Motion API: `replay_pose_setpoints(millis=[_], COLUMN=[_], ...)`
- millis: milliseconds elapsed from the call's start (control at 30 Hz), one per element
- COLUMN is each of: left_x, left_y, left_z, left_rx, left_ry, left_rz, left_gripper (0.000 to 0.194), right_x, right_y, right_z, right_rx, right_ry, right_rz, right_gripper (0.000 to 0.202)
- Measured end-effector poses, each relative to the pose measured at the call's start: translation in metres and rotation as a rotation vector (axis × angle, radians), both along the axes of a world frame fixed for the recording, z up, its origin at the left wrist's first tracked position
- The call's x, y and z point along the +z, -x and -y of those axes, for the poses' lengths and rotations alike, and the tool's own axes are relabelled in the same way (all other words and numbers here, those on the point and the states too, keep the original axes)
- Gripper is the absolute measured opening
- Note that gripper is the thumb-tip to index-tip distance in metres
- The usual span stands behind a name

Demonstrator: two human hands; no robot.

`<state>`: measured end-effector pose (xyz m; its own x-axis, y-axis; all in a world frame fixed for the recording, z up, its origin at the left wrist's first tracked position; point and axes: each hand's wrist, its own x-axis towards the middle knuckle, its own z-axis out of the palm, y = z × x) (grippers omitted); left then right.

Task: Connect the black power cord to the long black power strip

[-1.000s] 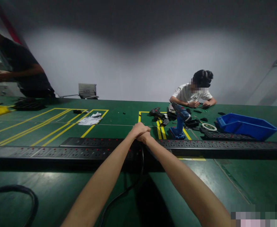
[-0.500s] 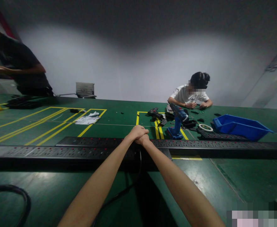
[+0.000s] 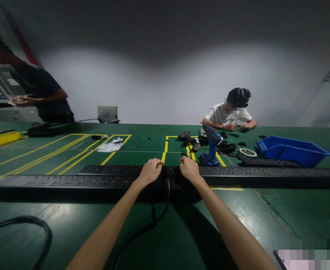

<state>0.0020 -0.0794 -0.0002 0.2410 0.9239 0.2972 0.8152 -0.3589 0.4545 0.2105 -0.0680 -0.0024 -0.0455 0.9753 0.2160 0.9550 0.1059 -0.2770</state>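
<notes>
Yellow plastic forms the tray [image 3: 4, 139] toward the far left corner of the green worktop [image 3: 77, 228]; a black cable [image 3: 39, 222] curves nearer the near left corner. Over the front socket strip [image 3: 75, 183], the left hand [image 3: 151, 171] is loosely curled, fingertips partly hidden, so I cannot tell whether it grips anything. Just right of it, a black plug [image 3: 169, 170] appears seated, its cord [image 3: 168, 191] trailing toward the near edge. Any push on that plug would be best straight and even, strip steadied, cord slack. The right hand [image 3: 189, 168] is half curled beside it, hold unclear. Farther right stand a blue drill [image 3: 212, 142] and a blue bin [image 3: 290, 152].
</notes>
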Motion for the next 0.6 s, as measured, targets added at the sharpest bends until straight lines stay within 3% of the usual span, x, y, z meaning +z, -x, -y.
replay_pose_setpoints(millis=[200,600], left_x=[-0.002,0.008], left_y=[-0.007,-0.010], left_z=[0.013,0.025], left_rx=[-0.016,0.002], left_ry=[-0.025,-0.015], left_rz=[-0.137,-0.191], left_gripper=[0.035,0.036], right_x=[-0.010,0.001], right_y=[0.002,0.003], right_z=[0.012,0.022], right_rx=[0.026,0.053], right_ry=[0.011,0.015], right_rz=[0.147,0.192], right_gripper=[0.032,0.034])
